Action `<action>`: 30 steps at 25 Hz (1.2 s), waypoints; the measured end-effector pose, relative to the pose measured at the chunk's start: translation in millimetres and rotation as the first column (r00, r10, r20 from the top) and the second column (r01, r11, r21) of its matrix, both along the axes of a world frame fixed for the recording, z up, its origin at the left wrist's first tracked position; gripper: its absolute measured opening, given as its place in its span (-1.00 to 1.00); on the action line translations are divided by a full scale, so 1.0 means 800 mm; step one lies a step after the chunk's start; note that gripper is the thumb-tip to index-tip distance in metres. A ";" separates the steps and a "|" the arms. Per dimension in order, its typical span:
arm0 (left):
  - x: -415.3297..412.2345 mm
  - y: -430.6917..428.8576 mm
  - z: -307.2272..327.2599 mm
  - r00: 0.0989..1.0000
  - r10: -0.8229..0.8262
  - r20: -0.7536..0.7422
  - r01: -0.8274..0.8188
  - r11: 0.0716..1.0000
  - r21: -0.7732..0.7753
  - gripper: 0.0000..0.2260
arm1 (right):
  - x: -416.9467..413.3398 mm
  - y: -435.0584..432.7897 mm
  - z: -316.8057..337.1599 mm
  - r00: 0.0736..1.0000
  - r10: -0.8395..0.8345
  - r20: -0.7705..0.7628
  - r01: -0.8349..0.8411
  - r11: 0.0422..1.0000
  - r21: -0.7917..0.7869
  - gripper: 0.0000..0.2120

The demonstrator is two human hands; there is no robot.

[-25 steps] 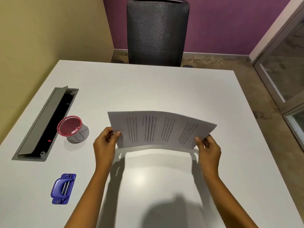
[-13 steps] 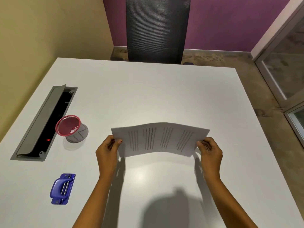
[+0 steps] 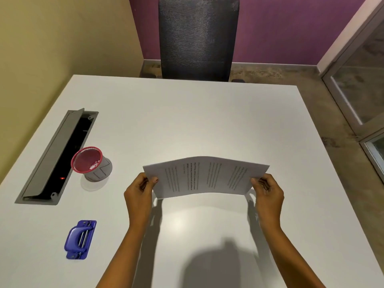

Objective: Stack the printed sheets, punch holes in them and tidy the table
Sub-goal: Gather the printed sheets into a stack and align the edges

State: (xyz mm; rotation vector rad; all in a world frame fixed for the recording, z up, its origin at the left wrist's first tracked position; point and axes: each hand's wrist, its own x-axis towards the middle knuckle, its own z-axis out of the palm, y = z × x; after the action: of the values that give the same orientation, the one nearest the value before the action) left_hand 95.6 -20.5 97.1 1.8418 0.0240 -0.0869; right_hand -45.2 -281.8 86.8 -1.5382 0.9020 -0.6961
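Bright, even light is coming from overhead and behind the camera, casting a broad soft shadow of the person across the lower centre of the white table (image 3: 207, 121). A pale glare patch is glowing just above it. The wide lens is bowing lines toward the frame's sides, and the text on the printed sheets (image 3: 205, 177) is looking soft and mostly unreadable.
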 end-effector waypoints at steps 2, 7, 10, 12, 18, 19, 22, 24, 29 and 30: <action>-0.003 -0.001 0.001 1.000 -0.005 -0.013 0.006 1.000 0.014 -0.78 | -0.001 0.001 -0.004 1.000 -0.002 -0.010 0.002 1.000 0.013 -0.83; -0.011 -0.003 0.012 0.992 0.129 0.014 -0.130 0.986 0.101 -0.81 | -0.004 0.002 -0.001 1.000 0.008 -0.010 -0.008 1.000 0.029 -0.78; -0.016 0.002 0.018 0.968 0.249 0.031 -0.251 0.956 0.152 -0.78 | -0.016 0.014 -0.001 0.999 -0.038 -0.032 0.041 0.994 0.098 -0.74; -0.020 0.007 0.018 0.949 0.314 0.002 -0.309 0.934 0.178 -0.77 | -0.025 0.032 -0.001 0.991 -0.070 -0.111 0.089 0.981 0.173 -0.63; -0.047 0.017 0.007 0.866 0.409 -0.288 -0.410 0.910 0.059 -0.76 | -0.034 0.108 -0.004 0.948 0.288 -0.137 -0.147 0.777 0.612 -0.53; -0.054 0.016 0.005 0.848 0.406 -0.339 -0.421 0.906 0.034 -0.74 | -0.032 0.118 -0.002 0.950 0.306 -0.070 -0.196 0.751 0.631 -0.57; -0.079 0.009 0.000 0.793 0.389 -0.469 -0.462 0.886 -0.048 -0.74 | -0.018 0.138 0.006 0.955 0.293 -0.035 -0.228 0.808 0.543 -0.76; -0.098 0.002 0.000 0.783 0.367 -0.503 -0.465 0.881 -0.082 -0.82 | -0.011 0.143 0.008 0.961 0.250 -0.121 -0.178 0.888 0.424 -0.82; -0.133 0.014 -0.001 0.831 0.252 -0.497 -0.388 0.902 -0.191 -0.96 | -0.012 0.142 0.009 0.965 0.177 -0.195 -0.125 0.959 0.253 -0.80; -0.135 0.024 -0.002 0.841 0.236 -0.486 -0.362 0.914 -0.183 -0.93 | -0.014 0.140 0.008 0.964 0.176 -0.199 -0.129 0.965 0.228 -0.79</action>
State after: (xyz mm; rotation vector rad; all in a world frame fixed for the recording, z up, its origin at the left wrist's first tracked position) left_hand -12.5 -1.3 95.8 1.4877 0.6078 -0.2862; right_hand -56.1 -170.1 93.5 -1.4900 0.9744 -0.3111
